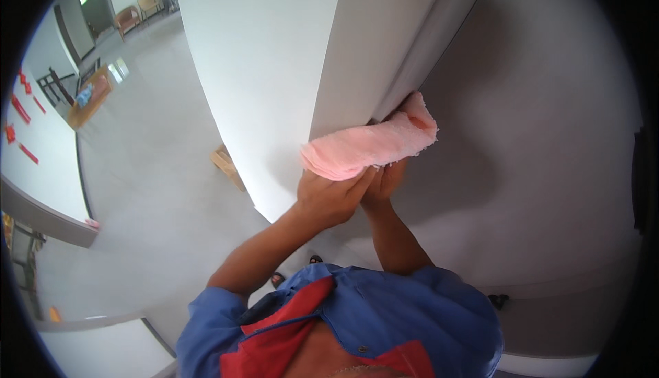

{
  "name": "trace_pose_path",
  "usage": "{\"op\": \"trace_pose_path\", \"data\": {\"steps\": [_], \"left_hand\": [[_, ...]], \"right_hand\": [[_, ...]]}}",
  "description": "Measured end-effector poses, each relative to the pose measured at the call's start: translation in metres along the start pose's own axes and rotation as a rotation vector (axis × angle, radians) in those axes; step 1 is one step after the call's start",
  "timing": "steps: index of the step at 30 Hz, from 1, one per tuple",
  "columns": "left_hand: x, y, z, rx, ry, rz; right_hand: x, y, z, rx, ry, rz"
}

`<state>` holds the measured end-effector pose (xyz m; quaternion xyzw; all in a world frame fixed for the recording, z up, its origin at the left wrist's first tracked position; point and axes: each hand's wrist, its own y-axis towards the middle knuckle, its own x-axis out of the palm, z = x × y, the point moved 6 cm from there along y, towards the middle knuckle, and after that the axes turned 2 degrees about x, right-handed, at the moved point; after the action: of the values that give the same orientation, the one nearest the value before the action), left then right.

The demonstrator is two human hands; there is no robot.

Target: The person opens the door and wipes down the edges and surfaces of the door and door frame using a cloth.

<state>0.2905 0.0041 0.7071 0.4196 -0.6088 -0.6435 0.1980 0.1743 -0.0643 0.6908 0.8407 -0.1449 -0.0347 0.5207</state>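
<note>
A folded pink cloth (pixel 371 146), fluffy like a towel, lies against the grey-white end face of a wall (pixel 364 49) and a grooved trim strip (pixel 429 28). My left hand (pixel 329 198) grips the cloth from below, near its left end. Close beside it, my right hand (pixel 386 182) holds the cloth under its middle and right part. The cloth covers most of the fingers of both hands. Its right end is folded up and reaches past the trim edge.
A light brown wooden block or stool (pixel 228 167) stands on the grey floor by the wall's foot. Farther off are a wooden bench (pixel 89 97) with a blue item and armchairs (pixel 128 21). Red decorations (pixel 20 108) hang at left. A grey wall (pixel 542 117) fills the right.
</note>
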Motion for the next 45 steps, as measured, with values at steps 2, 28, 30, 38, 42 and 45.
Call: {"op": "trace_pose_path", "data": {"steps": [2, 28, 30, 38, 42, 45], "left_hand": [[0.001, -0.005, 0.001, -0.012, 0.019, 0.003], [0.102, 0.057, 0.033, -0.229, 0.419, -0.35], [0.105, 0.047, 0.031, -0.235, 0.446, -0.35], [0.109, 0.048, 0.007, -0.099, 0.548, -0.072], [0.15, 0.065, -0.003, -0.086, 0.492, -0.254], [0.193, 0.091, -0.009, -0.058, 0.527, -0.311]], "right_hand": [[-0.005, -0.008, 0.004, -0.129, -0.033, -0.055], [-0.036, 0.085, 0.072, -0.303, -0.134, -0.145], [-0.034, 0.074, 0.08, -0.245, -0.046, -0.121], [-0.019, 0.085, 0.096, -0.467, 0.033, -0.066], [-0.016, 0.127, 0.128, -0.492, 0.03, -0.082], [-0.018, 0.164, 0.166, -0.479, -0.002, 0.067]]}}
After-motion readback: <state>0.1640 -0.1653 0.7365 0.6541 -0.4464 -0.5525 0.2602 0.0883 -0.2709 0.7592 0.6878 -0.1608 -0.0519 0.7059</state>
